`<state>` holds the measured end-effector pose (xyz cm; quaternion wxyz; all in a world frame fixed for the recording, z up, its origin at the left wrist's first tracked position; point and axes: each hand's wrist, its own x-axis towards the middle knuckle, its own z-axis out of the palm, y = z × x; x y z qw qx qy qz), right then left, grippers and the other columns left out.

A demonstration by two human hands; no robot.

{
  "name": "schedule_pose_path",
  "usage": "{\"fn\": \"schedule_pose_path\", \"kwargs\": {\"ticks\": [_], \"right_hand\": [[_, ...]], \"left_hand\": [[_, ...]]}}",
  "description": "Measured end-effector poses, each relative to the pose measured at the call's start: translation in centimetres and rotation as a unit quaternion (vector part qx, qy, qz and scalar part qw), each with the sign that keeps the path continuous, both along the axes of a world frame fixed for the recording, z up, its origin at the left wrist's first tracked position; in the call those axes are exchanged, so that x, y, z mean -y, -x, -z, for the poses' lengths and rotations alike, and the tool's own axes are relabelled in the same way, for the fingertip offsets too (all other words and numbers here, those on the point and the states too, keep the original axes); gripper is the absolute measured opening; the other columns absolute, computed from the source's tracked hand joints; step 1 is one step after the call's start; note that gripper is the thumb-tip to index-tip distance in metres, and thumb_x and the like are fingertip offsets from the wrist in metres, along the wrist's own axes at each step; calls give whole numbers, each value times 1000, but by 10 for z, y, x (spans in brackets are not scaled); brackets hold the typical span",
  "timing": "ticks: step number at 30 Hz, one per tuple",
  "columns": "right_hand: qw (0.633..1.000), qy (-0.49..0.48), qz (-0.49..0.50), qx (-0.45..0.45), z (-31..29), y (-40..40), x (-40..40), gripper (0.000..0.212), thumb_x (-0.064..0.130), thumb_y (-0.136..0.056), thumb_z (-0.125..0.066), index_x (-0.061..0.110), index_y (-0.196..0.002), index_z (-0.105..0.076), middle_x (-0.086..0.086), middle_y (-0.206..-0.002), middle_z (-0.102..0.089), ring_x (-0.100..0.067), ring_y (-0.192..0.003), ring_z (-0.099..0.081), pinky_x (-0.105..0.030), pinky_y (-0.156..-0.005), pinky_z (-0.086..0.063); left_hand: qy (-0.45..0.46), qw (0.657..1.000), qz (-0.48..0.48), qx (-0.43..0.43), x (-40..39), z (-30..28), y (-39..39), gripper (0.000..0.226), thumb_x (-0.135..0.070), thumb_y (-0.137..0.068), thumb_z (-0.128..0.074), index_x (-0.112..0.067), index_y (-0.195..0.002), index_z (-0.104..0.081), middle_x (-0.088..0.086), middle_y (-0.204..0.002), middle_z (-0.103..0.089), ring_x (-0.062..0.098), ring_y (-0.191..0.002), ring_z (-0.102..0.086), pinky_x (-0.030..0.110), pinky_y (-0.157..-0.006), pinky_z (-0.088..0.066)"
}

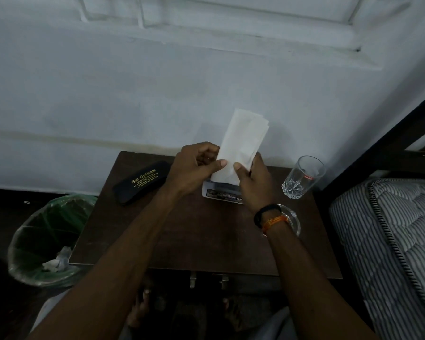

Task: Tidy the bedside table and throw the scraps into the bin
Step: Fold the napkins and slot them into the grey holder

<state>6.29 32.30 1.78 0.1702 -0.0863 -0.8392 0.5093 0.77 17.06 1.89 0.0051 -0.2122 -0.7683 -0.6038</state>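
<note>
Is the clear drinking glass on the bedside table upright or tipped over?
Upright. The clear drinking glass stands on its thick base on the dark wooden bedside table, open rim upward, and looks empty.

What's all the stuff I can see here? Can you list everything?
folded paper: one, white, held up over the table's far edge
spectacle case: one, black with gold print, table's left
drinking glass: one, clear, table's right
printed card: one, white, under the hands
glass dish: one, clear, partly behind the right wrist
bedside table: one, dark brown, centre
bin: one, green liner, white scraps inside, left of table
mattress: one, striped grey, right
left hand: pinches the paper
right hand: pinches the paper
</note>
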Motion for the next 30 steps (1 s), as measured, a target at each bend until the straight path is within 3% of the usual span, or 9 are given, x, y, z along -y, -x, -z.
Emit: {"fn": "schedule_pose_path", "kwargs": {"ticks": [6,9,12,17,21,25,30], "right_hand": [[1000,-20,16,-17,3,8,-12,22,15,-95,-58,3,-114,-55,-1,-108,-64,-17,-99,-60,-27,-79,-47],[997,-69,23,-3,6,11,-22,24,22,-92,-63,8,-112,-61,-3,-108,-70,-15,-94,-63,-27,-77,-50],[993,-99,32,49,11,17,-36,23,23,-82,-73,12,-102,-67,-4,-96,-74,-18,-86,-68,-39,-77,-58],[993,-63,37,92,18,22,-45,17,19,-73,-81,10,-84,-71,-1,-76,-73,-20,-72,-71,-47,-69,-60],[993,-68,51,87,22,26,-41,17,24,-70,-79,13,-80,-70,1,-73,-73,-20,-69,-71,-46,-67,-60],[986,-128,69,86,19,28,-37,16,26,-73,-79,13,-79,-71,0,-72,-73,-18,-70,-69,-39,-69,-59],[977,-177,72,93,19,28,-38,11,25,-73,-81,17,-79,-76,-3,-76,-75,-19,-74,-69,-30,-68,-56]], "left_hand": [[18,999,-23,-19,-14,8,10,15,-23,-82,-78,-12,-88,-70,-3,-80,-72,12,-73,-68,31,-66,-58],[14,999,-33,-8,-20,11,18,15,-21,-81,-78,-10,-87,-70,-1,-80,-72,15,-74,-69,37,-67,-61],[2,999,-36,-3,-24,18,26,17,-20,-80,-79,-8,-86,-69,5,-80,-71,22,-74,-69,43,-65,-60],[-2,999,-47,7,-29,25,28,17,-17,-80,-80,-8,-85,-67,6,-79,-69,23,-72,-67,36,-60,-60],[0,998,-60,13,-34,25,26,19,-13,-78,-81,-3,-87,-67,9,-78,-70,16,-65,-67,21,-55,-55],[35,997,-68,3,-38,28,22,19,-12,-76,-82,-10,-76,-64,-4,-68,-66,10,-61,-67,18,-56,-54],[107,989,-96,-33,-38,34,26,23,-16,-72,-85,-10,-70,-63,-6,-65,-65,6,-60,-60,9,-57,-46]]}}
